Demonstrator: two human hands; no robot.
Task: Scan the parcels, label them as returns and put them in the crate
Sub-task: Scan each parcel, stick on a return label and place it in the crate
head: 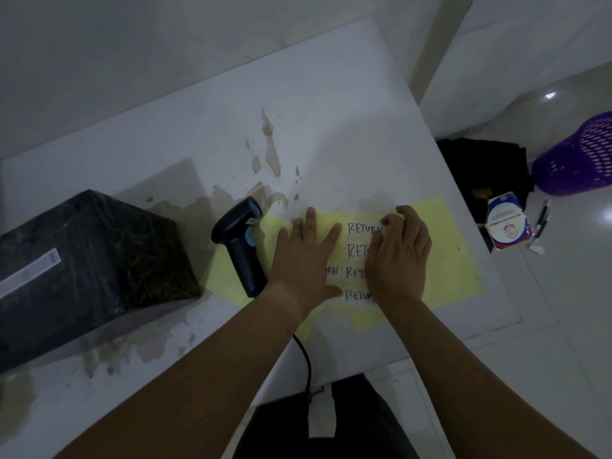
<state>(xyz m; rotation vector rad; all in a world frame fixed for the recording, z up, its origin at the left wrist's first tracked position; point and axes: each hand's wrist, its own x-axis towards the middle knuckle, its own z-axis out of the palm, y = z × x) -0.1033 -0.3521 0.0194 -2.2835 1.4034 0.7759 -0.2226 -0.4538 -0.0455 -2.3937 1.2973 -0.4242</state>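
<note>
A yellow label sheet (443, 260) lies on the white table (331, 104), with several hand-written "RETURN" labels (359, 228) on it. My left hand (306, 256) presses flat on the sheet's left part, fingers spread. My right hand (400, 253) sits over the labels with its fingertips curled at the top label's right end; whether it pinches the label is hidden. A black parcel (92, 270) wrapped in dark plastic, with a white barcode strip, stands at the left. A black barcode scanner (241, 243) with blue trim lies between the parcel and my left hand.
Brown stains mark the table's middle. The scanner's cable (306, 359) runs off the near edge. On the floor to the right are a black bag (480, 170), a small carton (508, 223), pens (543, 217) and a purple mesh basket (576, 157).
</note>
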